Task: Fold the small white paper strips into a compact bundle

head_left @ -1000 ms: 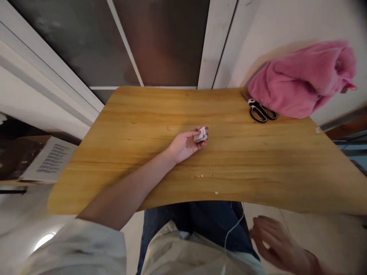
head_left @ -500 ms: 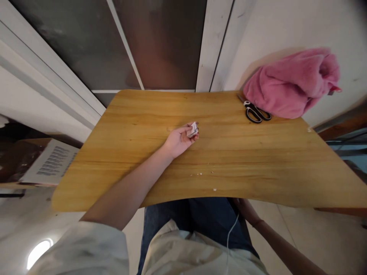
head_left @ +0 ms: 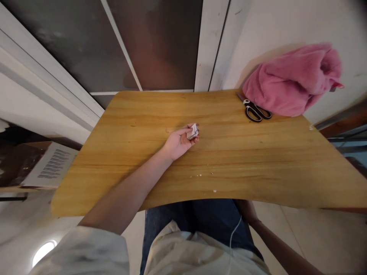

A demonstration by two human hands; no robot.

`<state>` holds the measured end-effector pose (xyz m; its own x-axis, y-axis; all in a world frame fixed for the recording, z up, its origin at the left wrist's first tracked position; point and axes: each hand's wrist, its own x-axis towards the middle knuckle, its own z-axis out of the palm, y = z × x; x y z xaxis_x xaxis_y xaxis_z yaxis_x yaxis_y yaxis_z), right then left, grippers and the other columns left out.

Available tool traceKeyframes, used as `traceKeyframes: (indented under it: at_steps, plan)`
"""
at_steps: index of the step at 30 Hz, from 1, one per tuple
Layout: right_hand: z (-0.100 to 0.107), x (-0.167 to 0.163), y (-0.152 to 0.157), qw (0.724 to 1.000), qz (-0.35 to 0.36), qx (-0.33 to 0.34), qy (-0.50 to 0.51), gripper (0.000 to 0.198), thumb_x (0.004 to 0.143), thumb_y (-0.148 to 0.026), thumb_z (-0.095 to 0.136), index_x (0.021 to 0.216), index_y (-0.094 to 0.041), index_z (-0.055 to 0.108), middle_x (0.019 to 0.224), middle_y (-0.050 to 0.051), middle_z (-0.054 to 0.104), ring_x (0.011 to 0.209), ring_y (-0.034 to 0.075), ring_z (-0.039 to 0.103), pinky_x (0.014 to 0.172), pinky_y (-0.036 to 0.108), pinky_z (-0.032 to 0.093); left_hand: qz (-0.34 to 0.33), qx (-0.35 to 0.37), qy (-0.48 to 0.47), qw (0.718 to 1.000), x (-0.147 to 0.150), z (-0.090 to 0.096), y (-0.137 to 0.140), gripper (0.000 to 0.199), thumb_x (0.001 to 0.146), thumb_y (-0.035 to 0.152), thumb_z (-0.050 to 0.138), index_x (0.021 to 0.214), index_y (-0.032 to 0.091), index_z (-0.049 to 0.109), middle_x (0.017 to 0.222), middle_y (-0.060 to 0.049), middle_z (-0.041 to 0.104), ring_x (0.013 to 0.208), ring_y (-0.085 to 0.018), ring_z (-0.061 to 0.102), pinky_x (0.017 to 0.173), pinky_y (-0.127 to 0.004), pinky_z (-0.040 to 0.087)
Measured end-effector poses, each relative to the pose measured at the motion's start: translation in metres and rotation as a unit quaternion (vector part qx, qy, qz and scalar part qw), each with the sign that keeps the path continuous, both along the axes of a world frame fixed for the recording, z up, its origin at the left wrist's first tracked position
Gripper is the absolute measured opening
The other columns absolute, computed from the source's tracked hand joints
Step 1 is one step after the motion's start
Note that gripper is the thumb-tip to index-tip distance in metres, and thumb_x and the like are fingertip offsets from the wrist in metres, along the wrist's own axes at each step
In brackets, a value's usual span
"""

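Observation:
My left hand [head_left: 178,144] rests over the middle of the wooden table [head_left: 137,126], palm turned up. Its thumb and fingers are closed on a small white, box-like item [head_left: 192,131] with dark lines along its edge; its exact kind I cannot make out. Below the table's front edge, my right hand [head_left: 248,211] lies by my thigh, its fingers hidden under the tabletop. Several tiny white scraps [head_left: 200,175] are scattered on the wood between my left hand and the front edge.
Black-handled scissors [head_left: 255,110] lie at the back right, touching a pink plush bundle [head_left: 292,82] that leans on the wall. A cardboard box [head_left: 54,164] stands left of the table. A thin white cord [head_left: 231,238] hangs over my lap.
The view has shifted slightly. My left hand keeps its hold on the small white item in the same spot. My right hand has slipped slightly further under the table edge.

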<state>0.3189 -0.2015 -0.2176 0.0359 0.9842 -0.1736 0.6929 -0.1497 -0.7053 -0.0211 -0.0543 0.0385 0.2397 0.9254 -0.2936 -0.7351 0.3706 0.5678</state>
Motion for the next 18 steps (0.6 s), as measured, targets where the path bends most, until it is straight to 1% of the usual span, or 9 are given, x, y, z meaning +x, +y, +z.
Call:
traceKeyframes:
  at_steps: [2,6,9,12,15,18]
  plan:
    - [0.004,-0.0018,-0.0005,1.0,-0.013,0.009,0.006,0.046,0.08,-0.05,0.055,0.101,-0.013,0.072,0.109,0.017,0.072,0.109,0.037,0.063,0.091,0.046,0.05,-0.001,0.001,-0.001,1.0,-0.0002,-0.0003,0.0005,0.019,0.082,0.002,0.046,0.089,0.011,0.06,0.072,-0.005,0.064,0.061,-0.014,0.059,0.06,-0.025,0.046]
    - [0.009,-0.0044,0.001,0.999,-0.04,0.017,0.005,0.054,0.077,-0.053,0.052,0.104,-0.011,0.071,0.114,0.02,0.07,0.11,0.038,0.063,0.092,0.046,0.05,-0.002,0.001,-0.002,1.0,-0.001,-0.0011,0.0008,0.018,0.082,0.003,0.045,0.088,0.012,0.06,0.072,-0.005,0.064,0.061,-0.014,0.059,0.06,-0.025,0.046]
    - [0.008,-0.0056,0.0039,0.999,-0.052,0.016,-0.005,0.049,0.073,-0.053,0.053,0.096,-0.015,0.073,0.108,0.019,0.073,0.107,0.038,0.064,0.091,0.047,0.051,0.0,-0.004,-0.002,1.0,-0.0007,-0.0015,0.0002,0.018,0.082,0.002,0.045,0.087,0.012,0.06,0.073,-0.005,0.064,0.061,-0.014,0.059,0.061,-0.025,0.046]
    - [0.0047,-0.0077,0.0065,0.998,-0.052,0.011,-0.018,0.042,0.07,-0.051,0.053,0.087,-0.019,0.074,0.103,0.017,0.074,0.107,0.039,0.063,0.093,0.049,0.049,-0.001,-0.006,-0.001,1.0,0.0009,-0.0014,-0.0003,0.019,0.081,0.002,0.046,0.086,0.012,0.061,0.074,-0.006,0.064,0.062,-0.014,0.058,0.061,-0.026,0.045]
    - [0.0035,-0.0085,0.0064,0.999,-0.045,0.003,-0.025,0.047,0.071,-0.05,0.048,0.091,-0.016,0.073,0.109,0.019,0.072,0.113,0.041,0.06,0.097,0.052,0.046,-0.003,-0.007,0.003,1.0,0.0024,-0.0004,-0.0005,0.018,0.08,0.002,0.047,0.085,0.012,0.061,0.074,-0.005,0.063,0.062,-0.014,0.058,0.061,-0.026,0.045]
    - [0.0068,-0.0048,0.0043,0.999,-0.025,-0.009,-0.023,0.052,0.075,-0.051,0.044,0.098,-0.013,0.072,0.114,0.02,0.07,0.117,0.04,0.058,0.1,0.053,0.043,-0.002,-0.01,0.004,1.0,0.0022,0.0007,-0.0004,0.018,0.08,0.002,0.047,0.084,0.012,0.061,0.074,-0.006,0.063,0.062,-0.014,0.058,0.06,-0.026,0.045]
